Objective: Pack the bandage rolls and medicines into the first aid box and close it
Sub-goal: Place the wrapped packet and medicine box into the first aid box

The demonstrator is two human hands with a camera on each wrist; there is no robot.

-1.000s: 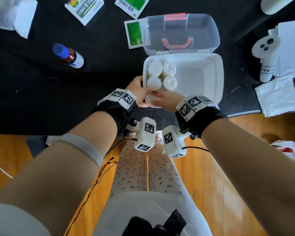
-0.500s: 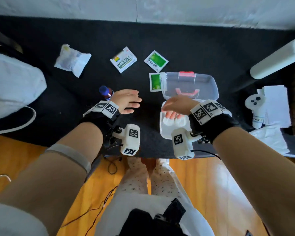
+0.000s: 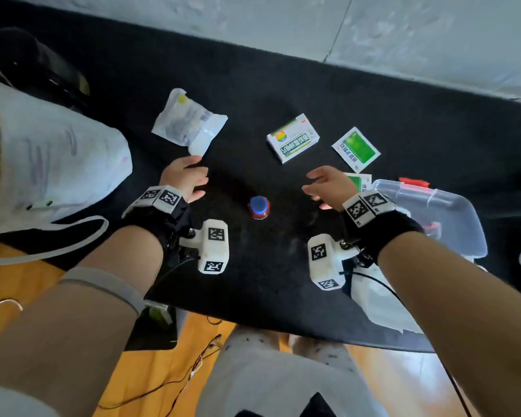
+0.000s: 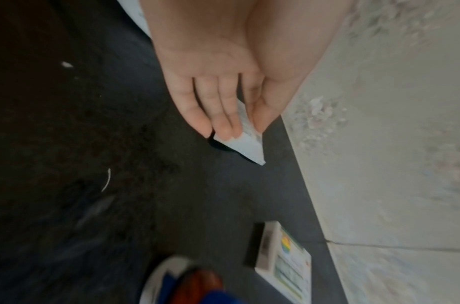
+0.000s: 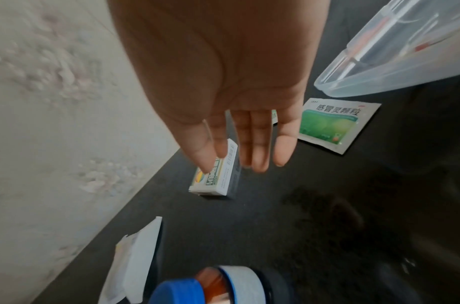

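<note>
A home room, by the look of it: warm wooden floorboards underfoot, a pale marbled wall behind, and a low bench draped in black cloth. Strewn across the cloth, household medicines: a boxed remedy, a green sachet, a blue-capped bottle.

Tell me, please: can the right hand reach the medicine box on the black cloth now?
Probably yes: the right hand is open and empty, the medicine box lies just beyond its fingers, and nothing stands between them.
</note>
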